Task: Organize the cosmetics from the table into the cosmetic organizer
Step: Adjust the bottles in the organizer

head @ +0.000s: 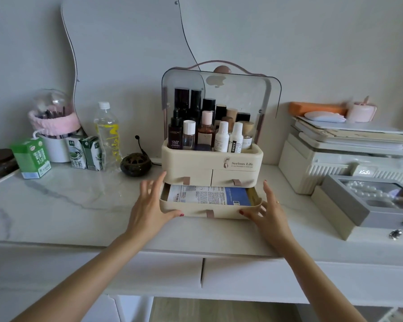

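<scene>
Your left hand (153, 205) and right hand (269, 209) rest spread-fingered, gripping nothing, thumbs on the front of the cosmetic organizer's (212, 159) pulled-out bottom drawer (209, 211), where a packet (208, 196) lies flat. The organizer stands mid-surface toward the back edge of the marble table (68, 205), bottles (205, 129) upright in its top under the raised lid. Milk cartons (32, 158) and a water bottle (107, 133) stand toward the back-left corner against the grey wall (312, 43), storage boxes (335, 159) at the right edge.

Both hands, left (150, 209) and right (269, 212), fingers spread, press the cream plastic organizer's open bottom drawer (196, 209) between them.
</scene>
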